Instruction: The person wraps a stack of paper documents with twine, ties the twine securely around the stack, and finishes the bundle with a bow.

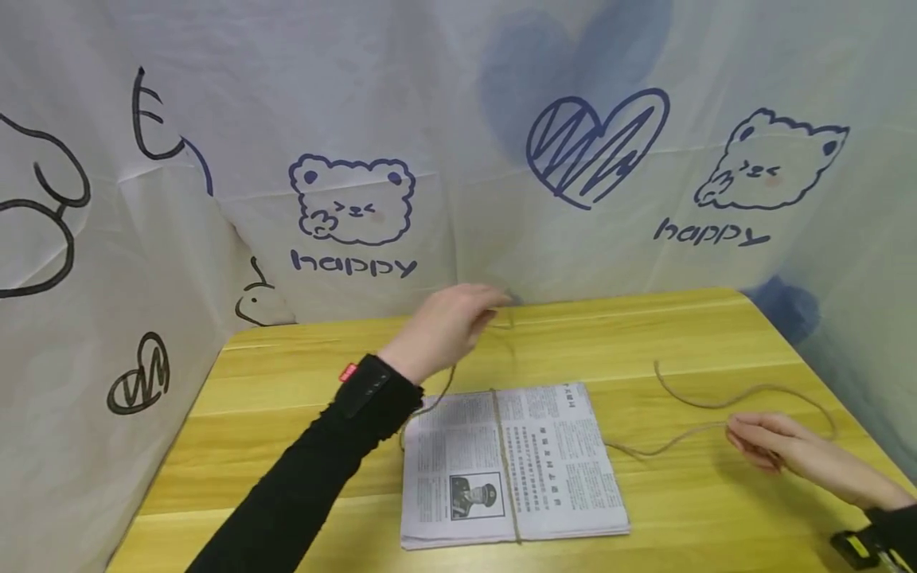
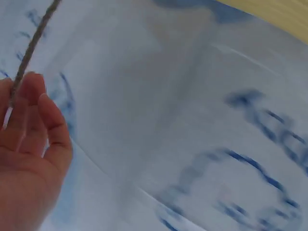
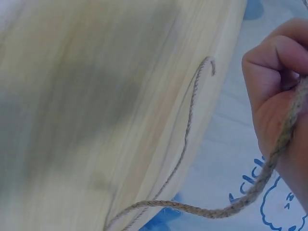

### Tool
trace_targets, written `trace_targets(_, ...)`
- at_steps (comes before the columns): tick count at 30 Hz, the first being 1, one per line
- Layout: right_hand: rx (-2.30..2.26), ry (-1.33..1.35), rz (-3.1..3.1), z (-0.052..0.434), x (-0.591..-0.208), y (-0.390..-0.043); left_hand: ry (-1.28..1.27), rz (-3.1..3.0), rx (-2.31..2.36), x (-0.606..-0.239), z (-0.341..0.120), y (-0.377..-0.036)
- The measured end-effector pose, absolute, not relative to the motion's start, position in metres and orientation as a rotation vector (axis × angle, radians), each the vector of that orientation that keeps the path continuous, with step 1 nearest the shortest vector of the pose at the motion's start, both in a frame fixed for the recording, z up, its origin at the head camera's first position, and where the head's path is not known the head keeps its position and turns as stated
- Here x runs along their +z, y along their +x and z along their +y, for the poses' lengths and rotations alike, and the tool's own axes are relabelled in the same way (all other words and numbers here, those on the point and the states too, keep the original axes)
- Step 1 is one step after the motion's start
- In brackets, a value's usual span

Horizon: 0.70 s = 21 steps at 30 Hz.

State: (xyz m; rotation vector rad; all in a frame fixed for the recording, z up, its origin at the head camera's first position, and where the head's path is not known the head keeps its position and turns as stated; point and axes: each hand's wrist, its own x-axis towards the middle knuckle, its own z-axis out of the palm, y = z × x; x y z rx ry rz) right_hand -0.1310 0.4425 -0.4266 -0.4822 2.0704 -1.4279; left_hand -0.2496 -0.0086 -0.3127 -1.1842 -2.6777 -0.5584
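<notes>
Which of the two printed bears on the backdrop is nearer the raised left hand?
The bear left of the heart, just above the left hand.

My left hand [image 2: 26,159] sits low left in frame, palm toward the camera, fingers [image 2: 48,120] loosely extended. Twine [image 2: 30,50] runs from the top edge down to my fingertips and looks pinched there, though the contact is hidden. Behind: blurred white cloth [image 2: 183,120] with blue print. Surface [image 2: 284,12] shows top right.
</notes>
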Motion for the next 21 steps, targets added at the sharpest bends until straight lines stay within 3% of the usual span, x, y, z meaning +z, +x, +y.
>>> trace_targets(7, -1.469, -0.632, 2.122, 0.440, -0.428, -0.128, -1.628, -2.796, -0.373, -0.345, 0.060, -0.232)
trace_targets(21, -1.414, -0.497, 2.293, 0.399, -0.409, -0.127, -1.357, -3.010, -0.530, -0.381, 0.032, -0.212)
